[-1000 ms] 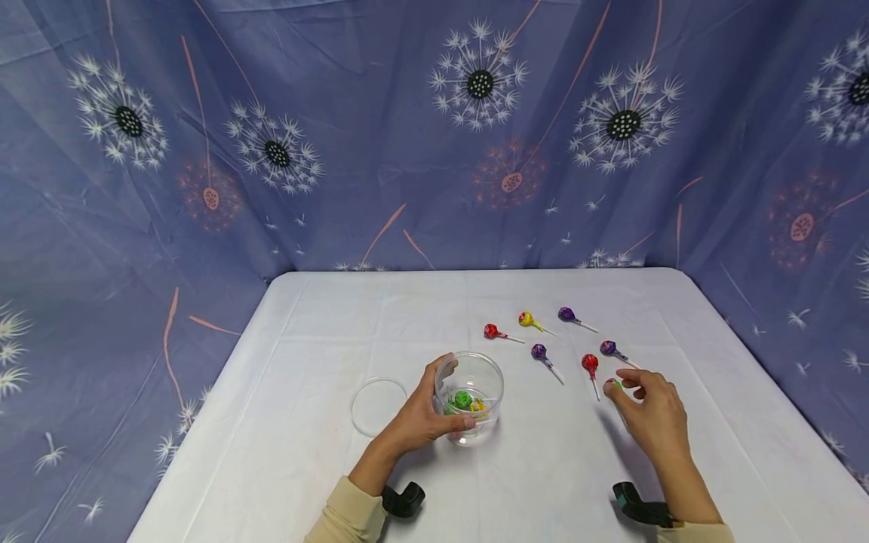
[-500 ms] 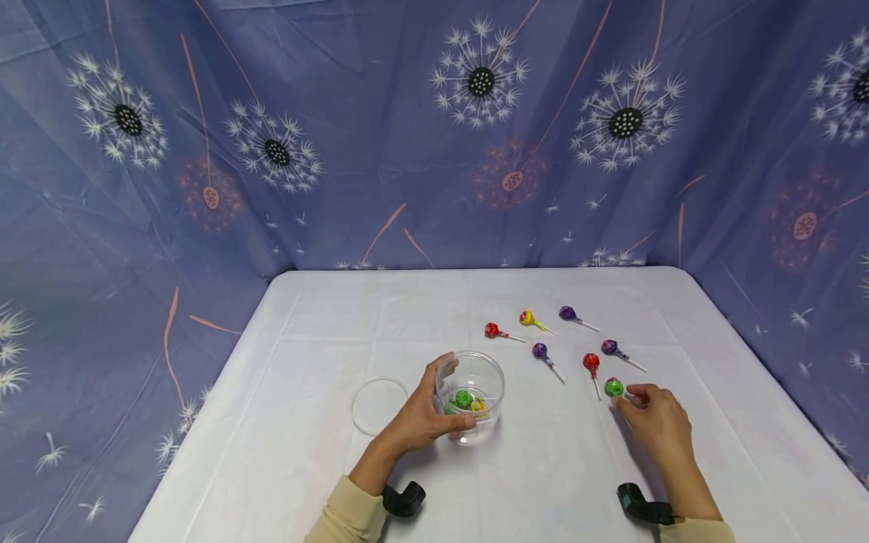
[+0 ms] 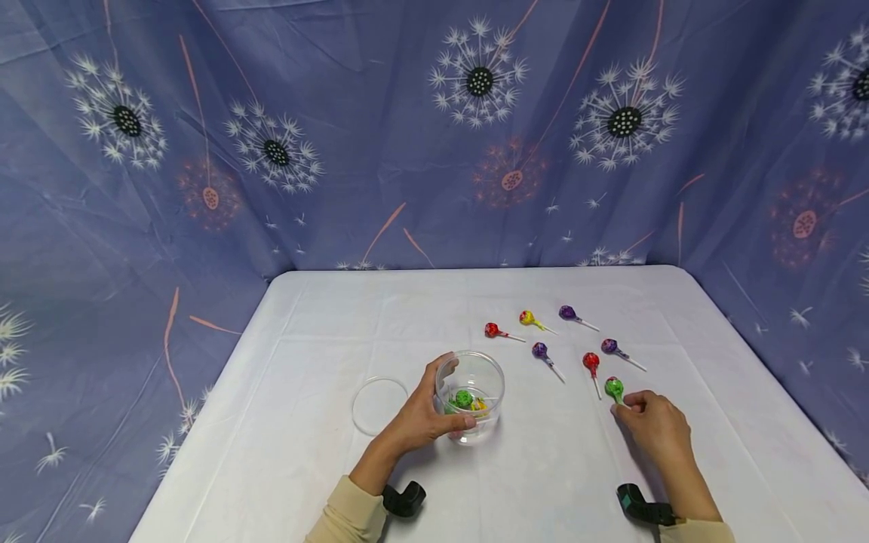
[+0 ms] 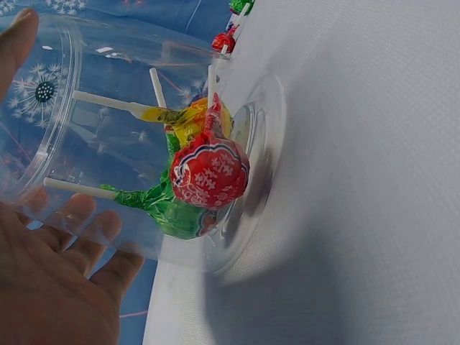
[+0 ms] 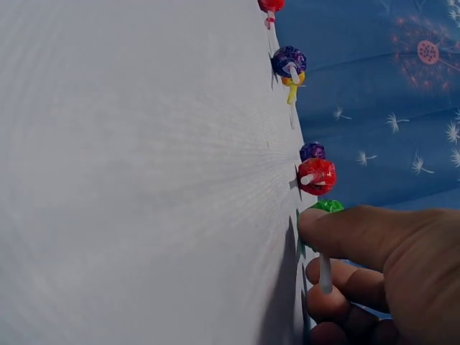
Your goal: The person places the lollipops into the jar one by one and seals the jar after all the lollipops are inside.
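My left hand [image 3: 422, 416] grips a clear plastic jar [image 3: 490, 375] that stands upright on the table, thumb on the near side and fingers round the far left side. Inside lie several wrapped lollipops; a red lollipop [image 4: 210, 172], a green one [image 4: 175, 214] and a yellow one [image 4: 190, 122] show in the left wrist view. On the right, my right hand [image 3: 657, 428] pinches a green lollipop [image 3: 614, 388] near its stick. The stick's white end [image 5: 325, 274] shows below the thumb in the right wrist view. The thumb partly hides that lollipop's head.
A clear ring-shaped lid [image 3: 354, 413] lies left of the jar. Loose lollipops lie beyond my right hand: a red one [image 3: 591, 363], a purple one [image 3: 609, 346], a yellow one [image 3: 526, 318] and several others. A patterned curtain [image 3: 407, 136] hangs behind the white table [image 3: 326, 317].
My right hand has drawn slightly back and to the right, from over the green lollipop's head to its stick, uncovering the head. The left hand and jar have stayed put.
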`<state>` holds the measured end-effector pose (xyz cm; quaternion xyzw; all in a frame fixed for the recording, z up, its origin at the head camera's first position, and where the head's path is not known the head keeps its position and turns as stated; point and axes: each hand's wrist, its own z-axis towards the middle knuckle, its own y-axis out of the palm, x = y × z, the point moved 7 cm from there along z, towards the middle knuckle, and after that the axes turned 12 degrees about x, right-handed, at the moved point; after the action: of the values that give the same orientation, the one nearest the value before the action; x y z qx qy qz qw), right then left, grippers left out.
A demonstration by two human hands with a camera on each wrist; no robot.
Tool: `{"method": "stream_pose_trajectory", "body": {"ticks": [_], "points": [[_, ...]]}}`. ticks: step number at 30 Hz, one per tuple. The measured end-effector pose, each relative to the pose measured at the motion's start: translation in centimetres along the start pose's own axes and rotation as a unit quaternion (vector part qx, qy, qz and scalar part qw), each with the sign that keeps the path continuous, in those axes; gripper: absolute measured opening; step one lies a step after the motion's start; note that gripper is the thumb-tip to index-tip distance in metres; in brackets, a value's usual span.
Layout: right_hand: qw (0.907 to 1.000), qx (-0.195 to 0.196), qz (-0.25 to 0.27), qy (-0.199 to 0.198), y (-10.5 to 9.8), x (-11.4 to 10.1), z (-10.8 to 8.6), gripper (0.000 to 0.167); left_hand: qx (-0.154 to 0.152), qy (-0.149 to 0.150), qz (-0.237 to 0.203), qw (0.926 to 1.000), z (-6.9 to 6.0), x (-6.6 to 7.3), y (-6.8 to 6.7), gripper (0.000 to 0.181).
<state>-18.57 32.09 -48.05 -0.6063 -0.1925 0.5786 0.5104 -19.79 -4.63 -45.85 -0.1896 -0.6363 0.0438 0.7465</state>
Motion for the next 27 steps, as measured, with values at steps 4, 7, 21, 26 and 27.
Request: {"method": "stream_pose_trajectory", "body": {"ticks": [4,7,21,26,27], "points": [[1.0000,0.005,-0.002,0.002,-0.01,0.04,-0.15,0.032,0.000,0.000,-0.004,1.0000,0.01,0.06,-0.04,0.097],[0.9999,0.012,-0.001,0.003,-0.12,0.05,-0.32,0.030,-0.001,0.000,-0.003,1.0000,0.02,0.02,-0.03,0.097],[0.9984,0.054,0.016,0.006,-0.76,0.08,-0.64,0.022,-0.002,-0.002,-0.003,1.0000,-0.06,0.03,0.04,0.097],[0.9980,0.058,0.022,0.013,-0.64,0.36,-0.56,0.022,-0.002,-0.002,-0.003,1.0000,-0.05,0.01,0.06,0.098],[0.9979,0.058,0.022,0.017,-0.58,0.45,-0.55,0.021,-0.002,-0.002,-0.003,1.0000,-0.05,0.01,0.07,0.098]]}}
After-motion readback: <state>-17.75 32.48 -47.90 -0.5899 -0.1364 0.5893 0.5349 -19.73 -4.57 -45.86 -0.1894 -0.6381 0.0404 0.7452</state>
